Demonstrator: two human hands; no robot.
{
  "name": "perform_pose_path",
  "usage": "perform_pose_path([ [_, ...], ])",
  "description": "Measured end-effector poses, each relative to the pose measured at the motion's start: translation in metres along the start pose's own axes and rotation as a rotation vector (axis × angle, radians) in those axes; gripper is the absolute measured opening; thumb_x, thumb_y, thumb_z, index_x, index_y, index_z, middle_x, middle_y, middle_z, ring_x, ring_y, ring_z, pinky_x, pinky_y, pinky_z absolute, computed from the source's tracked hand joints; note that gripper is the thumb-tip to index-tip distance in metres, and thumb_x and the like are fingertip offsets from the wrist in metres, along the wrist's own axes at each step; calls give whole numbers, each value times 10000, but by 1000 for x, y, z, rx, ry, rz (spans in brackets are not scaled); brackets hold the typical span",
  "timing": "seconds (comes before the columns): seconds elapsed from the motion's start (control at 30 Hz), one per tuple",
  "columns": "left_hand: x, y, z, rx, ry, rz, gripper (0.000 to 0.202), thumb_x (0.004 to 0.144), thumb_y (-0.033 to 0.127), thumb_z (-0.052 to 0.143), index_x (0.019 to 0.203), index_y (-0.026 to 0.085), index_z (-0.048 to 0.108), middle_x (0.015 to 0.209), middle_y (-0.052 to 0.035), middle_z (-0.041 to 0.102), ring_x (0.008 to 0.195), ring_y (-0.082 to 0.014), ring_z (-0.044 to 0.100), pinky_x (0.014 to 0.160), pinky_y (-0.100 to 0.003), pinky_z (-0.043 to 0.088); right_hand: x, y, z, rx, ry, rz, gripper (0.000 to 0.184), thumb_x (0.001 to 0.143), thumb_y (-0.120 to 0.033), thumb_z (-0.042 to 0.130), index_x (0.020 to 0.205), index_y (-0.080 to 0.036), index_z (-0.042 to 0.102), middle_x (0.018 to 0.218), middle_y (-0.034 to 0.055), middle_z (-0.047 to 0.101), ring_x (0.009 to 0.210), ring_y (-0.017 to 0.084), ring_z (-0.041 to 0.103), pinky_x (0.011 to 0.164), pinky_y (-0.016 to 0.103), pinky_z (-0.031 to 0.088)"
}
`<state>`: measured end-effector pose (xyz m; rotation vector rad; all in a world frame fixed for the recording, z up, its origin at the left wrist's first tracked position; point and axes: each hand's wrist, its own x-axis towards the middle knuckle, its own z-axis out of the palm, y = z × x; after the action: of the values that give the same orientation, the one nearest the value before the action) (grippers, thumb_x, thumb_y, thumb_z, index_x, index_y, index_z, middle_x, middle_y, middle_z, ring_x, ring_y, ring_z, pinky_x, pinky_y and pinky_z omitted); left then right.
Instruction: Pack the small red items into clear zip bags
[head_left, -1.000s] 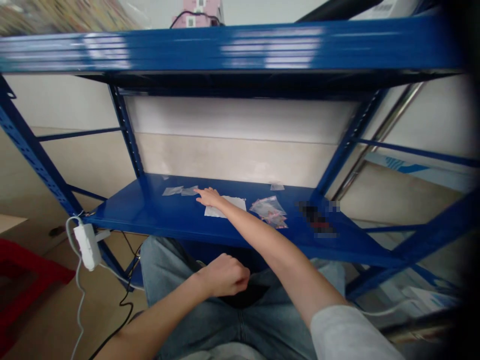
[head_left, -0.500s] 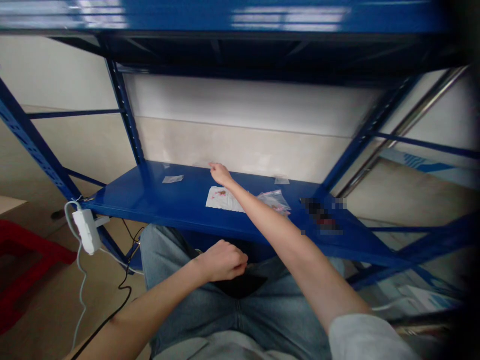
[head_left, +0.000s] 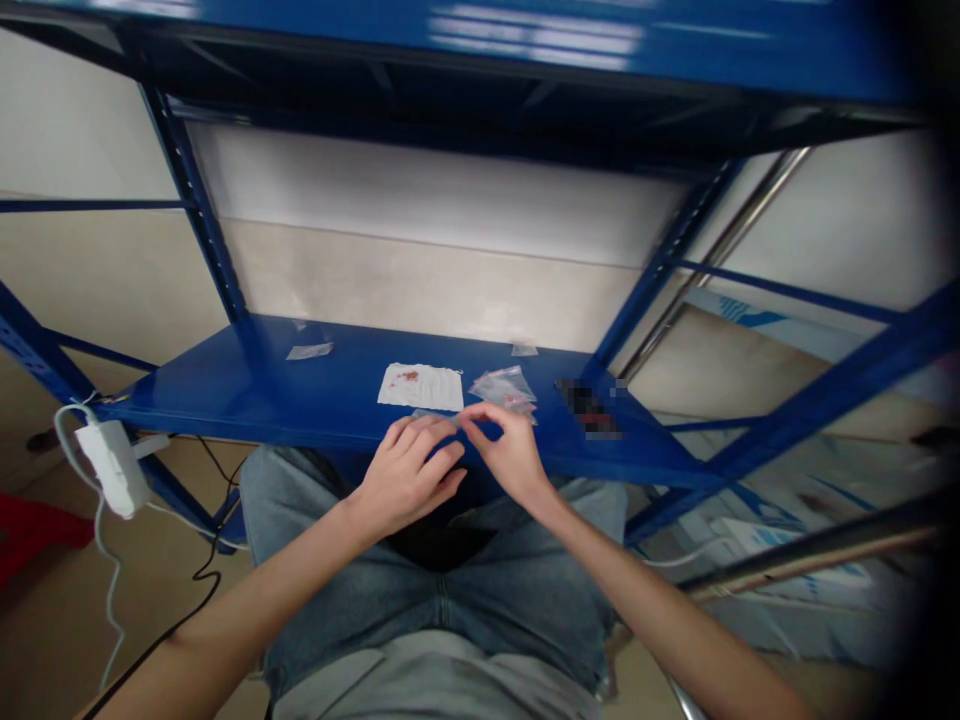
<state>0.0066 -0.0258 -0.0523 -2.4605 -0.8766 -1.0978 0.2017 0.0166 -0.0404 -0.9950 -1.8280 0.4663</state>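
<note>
My left hand (head_left: 409,470) and my right hand (head_left: 506,450) meet at the front edge of the blue metal shelf (head_left: 247,390). Together they pinch a small clear plastic bag (head_left: 442,418) held between their fingertips; it is thin and hard to make out. Just behind the hands lies a white sheet (head_left: 420,386) with small red bits on it. To its right sits a pile of clear bags with red contents (head_left: 504,387). One more small clear bag (head_left: 309,351) lies at the back left of the shelf.
A dark blurred object (head_left: 589,410) lies on the shelf's right part. A white power adapter (head_left: 112,468) with cables hangs off the left front corner. The upper shelf beam (head_left: 480,40) runs overhead. Blue uprights stand left and right. My jeans-clad lap is below.
My right hand has drawn back from the rear of the shelf to its front edge. My left hand rose from my lap to meet it. One bag is gone from the back left.
</note>
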Motion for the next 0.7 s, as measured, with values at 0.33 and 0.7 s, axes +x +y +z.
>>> perform_pose_path([
  [0.33,-20,-11,28,-322,-311,-330,235,990,270,490,926,188,700,835,-57,718,767,-184,657,709,-286,419,-53,-18,8,-102,-95,-209,289,947,-143,518,1217,-245,540,1057,74,649,980,204,635,900,356,516],
  [0.7,-15,-16,26,-479,-364,-386,151,916,258,599,980,205,726,881,-42,720,827,-190,639,753,-269,426,-50,5,15,7,-138,-125,100,894,-106,616,854,-197,623,885,37,660,876,190,637,799,320,511],
])
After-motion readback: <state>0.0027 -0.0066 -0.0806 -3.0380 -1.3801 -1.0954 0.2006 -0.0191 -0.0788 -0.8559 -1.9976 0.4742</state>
